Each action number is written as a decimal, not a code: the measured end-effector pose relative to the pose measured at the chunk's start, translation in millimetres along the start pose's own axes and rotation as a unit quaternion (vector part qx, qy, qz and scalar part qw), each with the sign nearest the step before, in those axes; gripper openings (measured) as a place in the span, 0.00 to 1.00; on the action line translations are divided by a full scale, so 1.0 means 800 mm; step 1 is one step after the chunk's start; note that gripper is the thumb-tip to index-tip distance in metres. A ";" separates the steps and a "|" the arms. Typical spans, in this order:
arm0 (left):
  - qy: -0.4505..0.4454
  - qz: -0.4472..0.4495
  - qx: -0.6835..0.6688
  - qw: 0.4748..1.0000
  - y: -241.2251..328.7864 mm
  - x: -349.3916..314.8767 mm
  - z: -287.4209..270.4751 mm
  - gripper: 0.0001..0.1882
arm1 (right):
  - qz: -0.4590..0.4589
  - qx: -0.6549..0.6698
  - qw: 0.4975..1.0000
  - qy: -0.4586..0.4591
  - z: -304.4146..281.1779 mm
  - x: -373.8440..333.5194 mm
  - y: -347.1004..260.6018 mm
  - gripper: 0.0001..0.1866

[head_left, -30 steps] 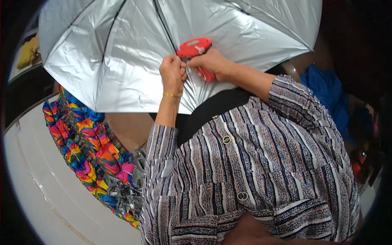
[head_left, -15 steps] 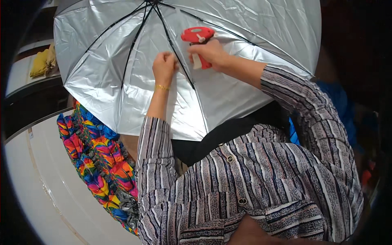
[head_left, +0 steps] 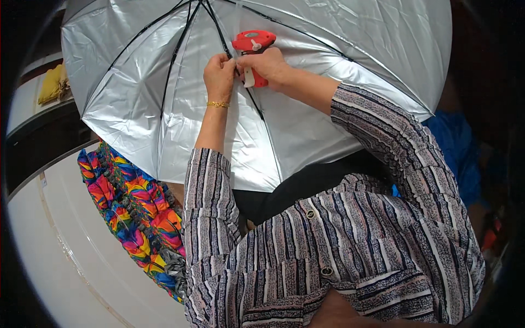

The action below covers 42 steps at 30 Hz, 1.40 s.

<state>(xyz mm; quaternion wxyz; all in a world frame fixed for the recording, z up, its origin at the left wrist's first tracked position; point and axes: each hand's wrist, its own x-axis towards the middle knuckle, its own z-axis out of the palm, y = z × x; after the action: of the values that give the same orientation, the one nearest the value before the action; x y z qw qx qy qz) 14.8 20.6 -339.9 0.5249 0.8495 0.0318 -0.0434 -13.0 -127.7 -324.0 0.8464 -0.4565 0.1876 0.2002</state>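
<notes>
An open umbrella (head_left: 306, 115) lies over my lap, its silver inner side facing me and its black ribs (head_left: 252, 101) spreading from a hub at the top edge. My left hand (head_left: 219, 77) is closed in a pinch at one rib, near the middle of the canopy. In my right hand (head_left: 269, 66) I hold a red tagging gun (head_left: 255, 41) with a white trigger, my fingers wrapped round its grip. The gun's front end and my right fingertips are close beside my left fingertips at that rib. Whatever small piece may lie between the left fingertips is hidden.
A row of folded rainbow-coloured umbrellas (head_left: 134, 218) lies to my left, beside a white surface (head_left: 60, 251). Something yellow (head_left: 52, 85) rests on a ledge at the far left. A blue plastic sheet or bag (head_left: 456, 156) is at my right.
My right hand has brought the tagging gun left, up to my left hand. The left hand has risen slightly to the rib, and the umbrella has shifted a little.
</notes>
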 end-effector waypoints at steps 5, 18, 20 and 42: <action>0.013 -0.003 0.003 1.000 0.002 -0.002 -0.001 0.08 | 0.009 -0.014 0.999 -0.049 -0.007 0.010 0.004 0.07; -0.001 -0.024 -0.067 0.997 0.022 -0.012 0.010 0.07 | 0.085 0.134 0.973 -0.165 -0.034 0.023 -0.005 0.06; 0.000 -0.024 -0.070 0.997 0.022 -0.012 0.009 0.07 | 0.087 0.120 0.975 -0.168 -0.037 0.021 -0.007 0.07; -0.034 -0.014 -0.070 0.997 0.029 -0.013 0.011 0.08 | 0.087 0.023 0.976 -0.200 -0.042 0.028 -0.020 0.10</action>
<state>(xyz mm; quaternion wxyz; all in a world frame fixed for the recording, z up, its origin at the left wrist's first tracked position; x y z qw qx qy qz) 6.2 2.1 -322.1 0.5836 0.8079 0.0287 -0.0768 9.4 -160.2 -341.3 0.8562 -0.3699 0.0577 0.3560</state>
